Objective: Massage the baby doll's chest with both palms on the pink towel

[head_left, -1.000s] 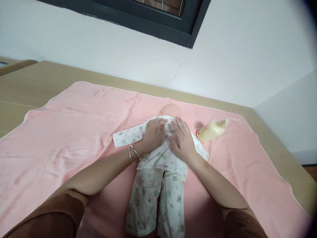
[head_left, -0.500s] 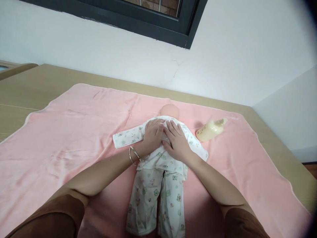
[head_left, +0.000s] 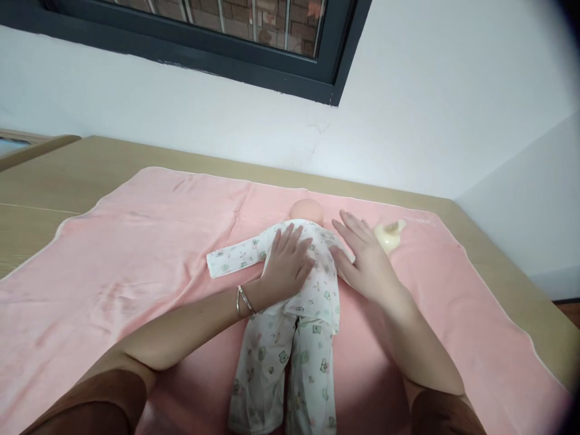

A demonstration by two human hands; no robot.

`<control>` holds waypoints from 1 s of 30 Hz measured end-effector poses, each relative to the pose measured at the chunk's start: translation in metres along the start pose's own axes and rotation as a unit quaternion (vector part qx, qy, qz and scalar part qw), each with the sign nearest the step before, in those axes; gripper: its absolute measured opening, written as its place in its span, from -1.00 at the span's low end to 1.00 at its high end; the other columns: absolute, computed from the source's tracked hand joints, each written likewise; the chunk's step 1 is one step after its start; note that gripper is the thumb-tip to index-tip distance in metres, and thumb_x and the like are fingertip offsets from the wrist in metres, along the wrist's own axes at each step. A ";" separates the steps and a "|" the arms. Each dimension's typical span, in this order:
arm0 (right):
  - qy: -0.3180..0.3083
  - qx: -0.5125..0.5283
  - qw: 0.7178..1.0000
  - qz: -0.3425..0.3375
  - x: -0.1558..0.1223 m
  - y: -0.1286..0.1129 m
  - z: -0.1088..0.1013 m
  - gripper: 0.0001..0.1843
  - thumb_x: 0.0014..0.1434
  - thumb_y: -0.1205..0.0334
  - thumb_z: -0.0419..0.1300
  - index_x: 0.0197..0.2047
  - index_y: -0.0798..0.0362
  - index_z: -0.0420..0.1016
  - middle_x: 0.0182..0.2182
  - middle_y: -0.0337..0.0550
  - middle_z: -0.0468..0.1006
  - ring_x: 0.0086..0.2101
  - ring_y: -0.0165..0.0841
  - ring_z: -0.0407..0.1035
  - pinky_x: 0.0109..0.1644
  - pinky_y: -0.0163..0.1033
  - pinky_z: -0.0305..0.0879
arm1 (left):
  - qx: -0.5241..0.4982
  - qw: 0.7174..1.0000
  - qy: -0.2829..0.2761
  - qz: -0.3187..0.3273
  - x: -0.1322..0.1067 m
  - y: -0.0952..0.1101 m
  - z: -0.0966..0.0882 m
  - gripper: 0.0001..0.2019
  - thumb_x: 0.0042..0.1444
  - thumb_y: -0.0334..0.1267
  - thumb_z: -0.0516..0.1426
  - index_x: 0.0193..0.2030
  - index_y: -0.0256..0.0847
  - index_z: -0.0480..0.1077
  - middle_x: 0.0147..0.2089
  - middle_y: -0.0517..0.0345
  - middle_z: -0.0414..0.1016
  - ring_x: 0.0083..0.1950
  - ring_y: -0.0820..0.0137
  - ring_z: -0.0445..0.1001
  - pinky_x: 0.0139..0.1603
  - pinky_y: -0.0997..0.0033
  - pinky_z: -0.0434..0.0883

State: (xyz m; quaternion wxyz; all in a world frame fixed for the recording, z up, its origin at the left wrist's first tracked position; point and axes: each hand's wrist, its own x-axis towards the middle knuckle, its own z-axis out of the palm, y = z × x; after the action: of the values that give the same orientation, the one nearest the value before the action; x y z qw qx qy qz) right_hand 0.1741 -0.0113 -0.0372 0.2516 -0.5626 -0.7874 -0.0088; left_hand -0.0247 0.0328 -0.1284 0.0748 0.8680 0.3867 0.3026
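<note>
A baby doll (head_left: pixel 307 211) lies on a pink blanket (head_left: pixel 172 205), its bare head toward the wall. It wears a white printed top (head_left: pixel 317 290) and matching trousers (head_left: pixel 312 368). My left hand (head_left: pixel 289 263), a bangle at its wrist, rests on the top's upper part with fingers spread. Over the doll's right-hand sleeve is my right hand (head_left: pixel 365 260), slightly blurred, fingers apart, holding nothing; whether it touches the cloth I cannot tell. Behind it, a pale yellow pump bottle (head_left: pixel 390 235) is partly hidden.
The blanket covers much of a wooden table (head_left: pixel 131 151). A white wall (head_left: pixel 399 133) stands behind it, with a dark window frame (head_left: pixel 272 75) above. At the far left is another wooden edge (head_left: pixel 49 148).
My right hand has moved off the middle of the top to the right, now in front of the bottle. My left hand has stayed on the top. The view has tilted slightly up.
</note>
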 end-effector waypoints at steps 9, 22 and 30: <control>0.212 -0.014 0.968 0.136 -0.033 0.028 -0.083 -0.45 0.42 -0.04 0.06 0.41 -0.13 0.28 0.38 -0.04 0.33 0.36 -0.07 0.20 0.30 0.23 0.33 | -0.140 0.938 -0.246 0.202 -0.029 0.067 -0.014 -0.60 0.33 -0.14 0.09 0.23 -0.24 0.44 0.43 -0.22 0.32 0.50 -0.01 0.21 0.54 -0.17 0.12; -0.071 -0.055 0.975 0.203 -0.014 0.098 -0.071 -0.47 0.21 0.39 -0.08 0.10 0.01 0.59 0.14 -0.06 0.60 0.17 -0.13 0.45 0.19 -0.01 0.38 | -0.737 0.546 -0.267 -0.295 0.136 0.108 0.012 -0.19 0.34 0.20 -0.40 0.43 -0.34 0.14 0.27 -0.33 0.44 0.27 0.08 0.50 0.21 0.01 0.50; -0.078 -0.144 0.954 0.250 -0.003 0.081 -0.068 -0.51 0.17 0.42 -0.05 -0.04 0.08 0.66 -0.02 0.04 0.68 0.01 -0.08 0.55 -0.08 -0.14 0.36 | -0.818 0.409 -0.217 -0.343 0.130 0.103 0.019 -0.26 0.35 0.24 -0.16 0.40 -0.35 0.17 0.39 -0.26 0.33 0.36 0.09 0.41 0.29 0.05 0.41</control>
State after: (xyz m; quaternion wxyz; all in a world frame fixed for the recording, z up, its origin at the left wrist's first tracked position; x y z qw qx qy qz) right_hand 0.2735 -0.0046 -0.0010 0.0998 -0.7705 -0.6294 -0.0153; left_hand 0.1189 0.0568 -0.0456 0.9277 0.2267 0.1918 0.2263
